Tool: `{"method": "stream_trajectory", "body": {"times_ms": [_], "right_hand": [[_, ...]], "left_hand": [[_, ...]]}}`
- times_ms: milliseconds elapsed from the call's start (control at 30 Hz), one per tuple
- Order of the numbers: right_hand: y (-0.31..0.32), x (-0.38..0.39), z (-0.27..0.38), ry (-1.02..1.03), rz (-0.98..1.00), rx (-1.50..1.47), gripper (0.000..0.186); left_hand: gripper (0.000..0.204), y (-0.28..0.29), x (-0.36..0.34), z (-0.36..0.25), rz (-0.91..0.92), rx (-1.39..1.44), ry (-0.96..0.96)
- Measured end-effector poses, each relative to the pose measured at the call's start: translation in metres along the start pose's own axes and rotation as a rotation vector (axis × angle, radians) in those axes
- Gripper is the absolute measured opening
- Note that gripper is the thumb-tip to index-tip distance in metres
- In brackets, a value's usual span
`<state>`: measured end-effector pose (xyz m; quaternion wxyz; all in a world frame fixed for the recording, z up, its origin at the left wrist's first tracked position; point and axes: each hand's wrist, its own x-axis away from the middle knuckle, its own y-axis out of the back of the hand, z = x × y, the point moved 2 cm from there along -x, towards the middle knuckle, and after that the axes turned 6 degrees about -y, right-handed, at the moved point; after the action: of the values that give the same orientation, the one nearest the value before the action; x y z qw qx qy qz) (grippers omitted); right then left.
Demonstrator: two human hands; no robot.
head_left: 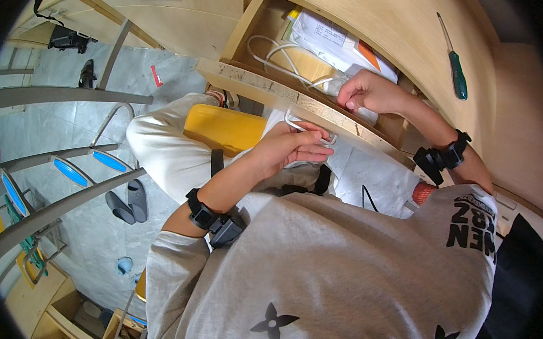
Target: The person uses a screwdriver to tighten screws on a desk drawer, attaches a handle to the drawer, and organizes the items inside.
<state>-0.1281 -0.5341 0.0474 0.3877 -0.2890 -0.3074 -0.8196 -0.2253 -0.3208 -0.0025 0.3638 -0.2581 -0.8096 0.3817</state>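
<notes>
A wooden drawer [252, 79] stands pulled out in front of me. My left hand [285, 146] is at the white drawer handle [294, 126] on its front, thumb and fingers around the handle's right end. Inside the drawer, just behind the front panel, my right hand [370, 93] has its fingers curled together, pointing down. What they hold, if anything, is hidden; a white item [367, 116] shows just below them. A loose white cable [273, 55] loops through the drawer and reaches toward that hand. Papers in a clear sleeve [319, 34] lie behind it.
A green-handled screwdriver [457, 75] lies on the desktop above the drawer. Left of me is a metal ladder [50, 97] with blue treads. Grey slippers [129, 201] and a red object [156, 76] lie on the tiled floor. A yellow seat [221, 128] shows between my legs.
</notes>
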Motion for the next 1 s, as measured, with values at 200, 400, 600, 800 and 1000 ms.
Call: {"method": "stream_trajectory", "body": {"times_ms": [200,400,600,800,1000], "right_hand": [[0.003,-0.003,0.010,0.010,0.153,-0.008,0.012],[0.002,-0.008,0.012,0.047,0.235,0.008,0.010],[0.000,-0.009,0.009,0.039,0.267,0.040,0.010],[-0.003,-0.009,0.008,0.083,0.290,0.024,0.010],[-0.001,-0.007,0.001,-0.019,0.163,0.053,0.012]], "left_hand": [[0.023,0.000,0.001,0.000,-0.001,0.005,-0.004],[0.023,-0.001,0.000,-0.001,0.001,0.006,0.005],[0.023,0.001,0.000,-0.001,0.005,0.000,0.010],[0.024,-0.001,0.000,-0.003,0.005,0.009,0.025],[0.026,0.000,-0.002,-0.003,0.017,0.006,0.014]]}}
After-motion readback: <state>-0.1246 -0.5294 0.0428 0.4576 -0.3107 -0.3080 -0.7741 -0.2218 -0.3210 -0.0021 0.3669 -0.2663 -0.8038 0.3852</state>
